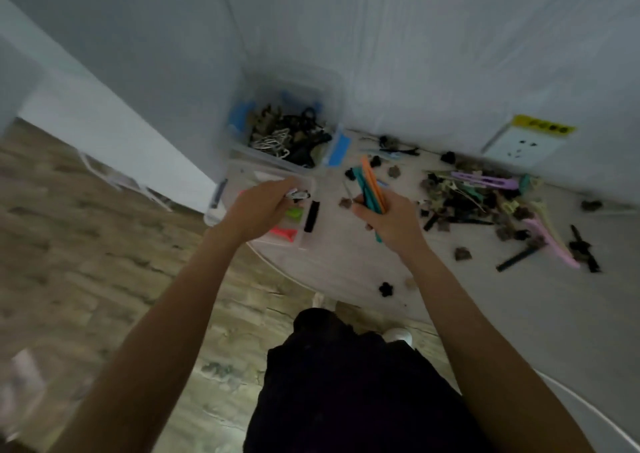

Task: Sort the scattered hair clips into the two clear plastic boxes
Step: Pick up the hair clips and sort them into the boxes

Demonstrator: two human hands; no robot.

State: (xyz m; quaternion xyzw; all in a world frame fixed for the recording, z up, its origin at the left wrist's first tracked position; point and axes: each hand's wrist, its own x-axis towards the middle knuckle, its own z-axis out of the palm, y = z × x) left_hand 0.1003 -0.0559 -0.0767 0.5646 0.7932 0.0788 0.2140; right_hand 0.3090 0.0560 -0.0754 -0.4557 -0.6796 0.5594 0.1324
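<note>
Orange and teal long clips were gripped in right hand; left hand pinched a small clip over the near clear box. Far box held dark clips; loose pile lay right on table

Nothing really readable here tbh. The yellow sticker above the wall socket has dark print on it, but it's way too blurry.
</note>
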